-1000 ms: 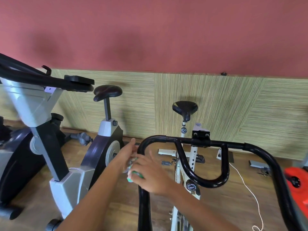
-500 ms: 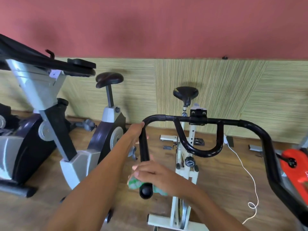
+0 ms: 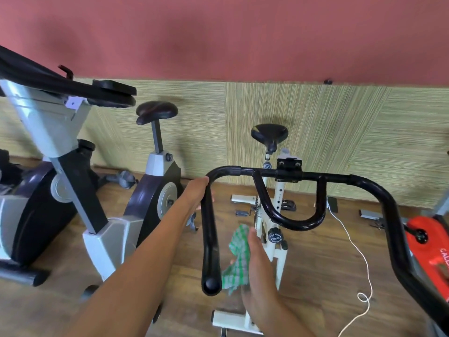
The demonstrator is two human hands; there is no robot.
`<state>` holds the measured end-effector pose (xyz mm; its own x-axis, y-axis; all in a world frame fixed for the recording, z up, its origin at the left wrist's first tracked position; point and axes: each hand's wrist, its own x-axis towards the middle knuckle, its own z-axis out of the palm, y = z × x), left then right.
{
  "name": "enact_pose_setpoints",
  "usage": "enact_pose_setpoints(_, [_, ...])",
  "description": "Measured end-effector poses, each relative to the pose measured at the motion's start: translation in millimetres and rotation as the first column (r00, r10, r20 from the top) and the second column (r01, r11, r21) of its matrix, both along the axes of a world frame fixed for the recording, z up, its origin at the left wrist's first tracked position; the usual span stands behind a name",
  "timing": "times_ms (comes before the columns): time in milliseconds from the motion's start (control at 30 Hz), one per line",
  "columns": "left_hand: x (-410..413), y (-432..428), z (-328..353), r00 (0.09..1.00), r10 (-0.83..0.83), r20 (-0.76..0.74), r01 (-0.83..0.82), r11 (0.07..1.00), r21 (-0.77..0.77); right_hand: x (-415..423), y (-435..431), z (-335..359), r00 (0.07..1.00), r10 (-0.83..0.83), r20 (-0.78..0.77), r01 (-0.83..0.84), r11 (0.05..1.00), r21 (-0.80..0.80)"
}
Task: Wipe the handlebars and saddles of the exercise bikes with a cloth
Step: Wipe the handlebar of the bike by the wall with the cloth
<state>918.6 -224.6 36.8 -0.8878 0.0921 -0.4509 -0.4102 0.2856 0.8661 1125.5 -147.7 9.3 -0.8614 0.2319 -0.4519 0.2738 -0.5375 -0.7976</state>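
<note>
Green-and-white checked cloth (image 3: 239, 256), thin and limp, hung in soft folds just right of the near left arm of the black handlebar (image 3: 211, 229), at about 6 o'clock in the view. Right hand (image 3: 258, 268) lay against the cloth's right side with fingers extended and close together, pressing or carrying it flat; whether the thumb pinched it from behind could not be told. Left hand (image 3: 198, 190) was at the upper bend of the same bar, around 9 o'clock from the bar's centre clamp (image 3: 289, 166); its fingers were hidden behind the tube, so grip could not be confirmed, though it looked like a steadying hold. Judgement: cloth is light and will drape, bunch and slip off a round tube unless wrapped around it and squeezed; best taken by cupping it round the bar. Handlebar was glossy painted steel tube, rigid, curved, ending in a rounded plug (image 3: 211, 284); likely slick, so firm pressure is needed. White bike's saddle (image 3: 269, 133) sat at 12 o'clock beyond the clamp, black, padded, with a faint sheen. A second saddle (image 3: 156, 112) stood at 10 o'clock on a grey-and-black bike (image 3: 155, 190). Floor (image 3: 315, 263) was wood plank; wall panel (image 3: 340, 132) was woven, fibrous and yellow-green. A white cord (image 3: 357, 249) trailed at 4 o'clock.
</note>
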Motion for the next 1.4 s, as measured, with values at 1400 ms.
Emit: enact_pose_setpoints(1400, [-5.1,-6.0,4.5,0.971,-0.056,-0.234,0.011,0.981,-0.192,-137.8,26.8,19.8,0.942,0.298,0.154,-0.333,0.885,0.325])
